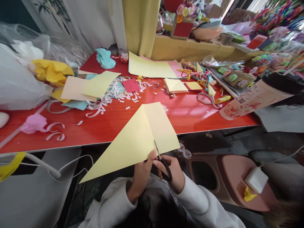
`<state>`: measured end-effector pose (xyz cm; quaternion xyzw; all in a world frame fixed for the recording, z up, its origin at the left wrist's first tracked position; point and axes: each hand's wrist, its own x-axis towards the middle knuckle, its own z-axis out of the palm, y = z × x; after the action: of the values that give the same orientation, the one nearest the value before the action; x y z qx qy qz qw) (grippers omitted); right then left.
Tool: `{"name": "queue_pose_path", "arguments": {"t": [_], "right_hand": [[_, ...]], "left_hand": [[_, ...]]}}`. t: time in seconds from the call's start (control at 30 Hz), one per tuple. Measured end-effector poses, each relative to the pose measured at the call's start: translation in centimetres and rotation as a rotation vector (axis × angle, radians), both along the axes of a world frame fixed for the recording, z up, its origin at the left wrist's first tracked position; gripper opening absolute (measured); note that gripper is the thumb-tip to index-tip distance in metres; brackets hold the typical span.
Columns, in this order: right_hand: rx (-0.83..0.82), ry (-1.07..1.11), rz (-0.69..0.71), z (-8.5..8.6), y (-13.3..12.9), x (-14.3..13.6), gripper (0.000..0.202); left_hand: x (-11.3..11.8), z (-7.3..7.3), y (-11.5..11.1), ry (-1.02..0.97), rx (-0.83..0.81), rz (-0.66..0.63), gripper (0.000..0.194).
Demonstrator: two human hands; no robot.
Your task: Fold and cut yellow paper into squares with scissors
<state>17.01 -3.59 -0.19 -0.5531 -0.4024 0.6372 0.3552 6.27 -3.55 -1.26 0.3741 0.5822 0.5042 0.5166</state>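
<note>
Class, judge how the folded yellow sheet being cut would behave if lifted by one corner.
The yellow sheet looks thin, so probably light and floppy; its far corner likely droops. The fold may stiffen it slightly. The left hand steadies it beside the scissors, suggesting it shifts easily.

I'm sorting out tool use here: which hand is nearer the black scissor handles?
Right. The right hand grips the scissors through their black handles; the left hand sits just beside them, pinching the folded yellow paper.
</note>
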Motion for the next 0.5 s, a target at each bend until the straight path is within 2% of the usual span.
{"name": "queue_pose_path", "arguments": {"t": [0.2,0.37,0.5], "right_hand": [[0.047,0.025,-0.001,-0.07,0.12,0.23,0.042],[0.044,0.025,-0.020,-0.53,0.05,0.29,0.041],[0.051,0.048,-0.030,-0.73,0.08,0.31,0.041]], "left_hand": [[0.17,0.34,0.04,0.048,0.024,0.045,0.023],[0.35,0.10,-0.13,0.041,0.017,0.035,0.022],[0.41,0.07,-0.32,0.048,0.029,-0.042,0.029]]}}
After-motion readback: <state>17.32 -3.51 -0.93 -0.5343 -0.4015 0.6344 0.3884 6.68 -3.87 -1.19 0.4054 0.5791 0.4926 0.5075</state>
